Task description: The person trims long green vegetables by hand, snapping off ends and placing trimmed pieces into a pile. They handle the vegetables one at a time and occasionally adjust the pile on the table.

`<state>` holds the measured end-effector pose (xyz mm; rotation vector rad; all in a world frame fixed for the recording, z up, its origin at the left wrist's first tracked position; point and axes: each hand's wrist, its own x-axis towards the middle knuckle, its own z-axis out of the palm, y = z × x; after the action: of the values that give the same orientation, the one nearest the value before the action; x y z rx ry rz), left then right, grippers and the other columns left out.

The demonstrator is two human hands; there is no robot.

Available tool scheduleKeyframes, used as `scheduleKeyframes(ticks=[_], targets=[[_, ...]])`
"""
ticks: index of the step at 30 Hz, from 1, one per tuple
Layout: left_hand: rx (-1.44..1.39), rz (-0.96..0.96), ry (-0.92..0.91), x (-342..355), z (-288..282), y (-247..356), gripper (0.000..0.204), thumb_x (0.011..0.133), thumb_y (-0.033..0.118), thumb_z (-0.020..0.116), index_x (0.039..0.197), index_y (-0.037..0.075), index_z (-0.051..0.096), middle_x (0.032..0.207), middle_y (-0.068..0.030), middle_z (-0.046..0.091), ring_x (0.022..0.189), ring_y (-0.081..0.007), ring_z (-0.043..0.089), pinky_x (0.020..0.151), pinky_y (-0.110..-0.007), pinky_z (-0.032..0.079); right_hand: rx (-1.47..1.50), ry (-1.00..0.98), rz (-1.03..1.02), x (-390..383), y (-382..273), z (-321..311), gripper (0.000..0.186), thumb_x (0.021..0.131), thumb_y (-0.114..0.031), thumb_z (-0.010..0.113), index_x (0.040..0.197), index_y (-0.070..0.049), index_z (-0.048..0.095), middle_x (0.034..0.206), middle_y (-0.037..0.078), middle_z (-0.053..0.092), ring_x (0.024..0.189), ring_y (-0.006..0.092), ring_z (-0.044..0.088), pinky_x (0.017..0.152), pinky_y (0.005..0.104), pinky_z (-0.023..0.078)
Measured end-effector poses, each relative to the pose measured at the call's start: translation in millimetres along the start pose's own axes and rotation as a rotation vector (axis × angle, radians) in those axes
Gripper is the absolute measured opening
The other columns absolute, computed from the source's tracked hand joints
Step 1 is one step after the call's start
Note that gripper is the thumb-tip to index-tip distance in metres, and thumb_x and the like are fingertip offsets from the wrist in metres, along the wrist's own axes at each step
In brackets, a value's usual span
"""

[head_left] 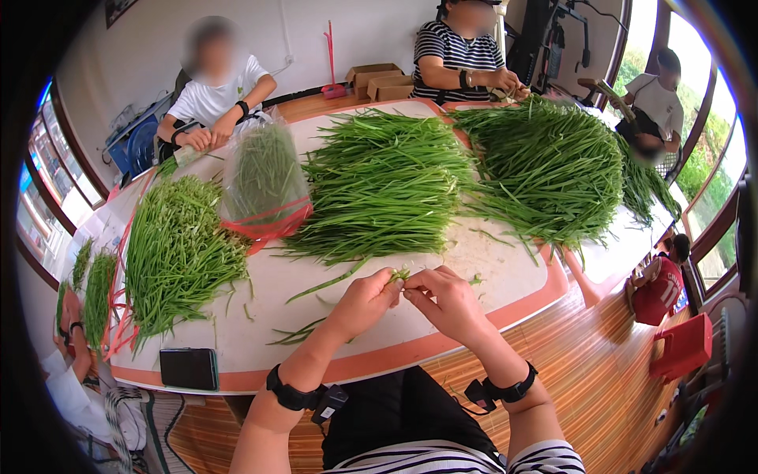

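My left hand (367, 302) pinches a few short green stalks (400, 276) just above the near part of the white, pink-bordered table (497, 284). My right hand (442, 300) meets it from the right, fingertips closed on the same stalks. Loose green leaves (298, 332) lie beside my left hand. Behind both hands spreads a large pile of long green leafy stalks (371, 189). A dark phone (189, 369) lies at the table's near left edge.
More stalk piles (181, 253) (537, 166) flank a filled plastic bag (260, 182). Co-workers sit across (229, 95) (454, 63), at far right (655, 110) and at left (67, 371). A person in red (655, 288) is low by a red stool (679, 347).
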<state>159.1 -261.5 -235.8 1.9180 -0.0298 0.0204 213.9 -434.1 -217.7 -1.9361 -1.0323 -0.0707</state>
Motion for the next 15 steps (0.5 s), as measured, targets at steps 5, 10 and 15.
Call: scheduleKeyframes(ticks=[5, 10, 15], targets=[[-0.031, -0.067, -0.03, -0.1, 0.5, 6.5, 0.02, 0.094, 0.019, 0.051, 0.092, -0.001, 0.054, 0.064, -0.0043, 0.048, 0.061, -0.0117, 0.04, 0.057, -0.029, 0.039, 0.114, 0.034, 0.113, -0.2, 9.9, -0.8, 0.01, 0.081, -0.007, 0.066, 0.09, -0.003, 0.063, 0.074, 0.007, 0.064, 0.068, 0.0193, 0.059, 0.063, 0.0294, 0.05], [0.025, -0.089, -0.173, -2.0, -2.0, 9.5, 0.021, 0.094, 0.019, 0.05, 0.095, 0.0, 0.06, 0.065, -0.0029, 0.05, 0.062, -0.0099, 0.042, 0.058, -0.027, 0.04, 0.327, -0.033, 0.24, 0.8, 14.0, -7.0, 0.013, 0.083, -0.005, 0.066, 0.095, 0.0, 0.063, 0.076, 0.008, 0.065, 0.067, 0.0119, 0.06, 0.063, 0.0251, 0.05], [0.006, -0.129, -0.186, -1.7, -4.5, 8.6, 0.023, 0.094, 0.02, 0.05, 0.1, 0.0, 0.062, 0.065, -0.0021, 0.051, 0.06, -0.0089, 0.043, 0.056, -0.026, 0.039, 0.324, -0.03, 0.276, 12.3, 44.4, -14.5, 0.016, 0.083, -0.009, 0.066, 0.096, 0.001, 0.064, 0.077, 0.008, 0.066, 0.067, 0.0104, 0.06, 0.061, 0.0249, 0.049]])
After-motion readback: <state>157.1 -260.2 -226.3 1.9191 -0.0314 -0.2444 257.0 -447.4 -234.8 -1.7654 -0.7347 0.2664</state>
